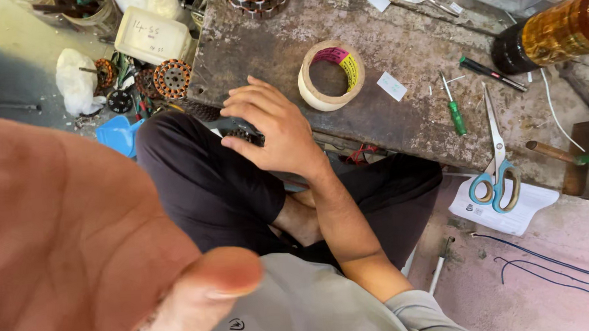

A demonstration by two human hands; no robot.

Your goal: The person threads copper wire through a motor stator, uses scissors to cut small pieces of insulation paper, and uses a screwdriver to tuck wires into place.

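The right hand [273, 130] is curled around a dark ridged part [240, 129] held over the knee, just below the tape roll [331, 75]. The left hand [79, 241] is spread open close to the camera, holding nothing, well left of the roll. Right of the roll lie a green screwdriver [453, 107] and blue-handled scissors [496, 157] on the worn bench [408, 41].

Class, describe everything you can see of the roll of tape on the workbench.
The tape roll lies flat on the worn, stained bench, its hole facing up. It is a wide ring of pale beige tape, apparently wound on a card core, with a pink and yellow label lining the inside of the core. The roll looks well used down, as the wound layer is thin. Nothing rests on it. The right hand is close beside it but apart.
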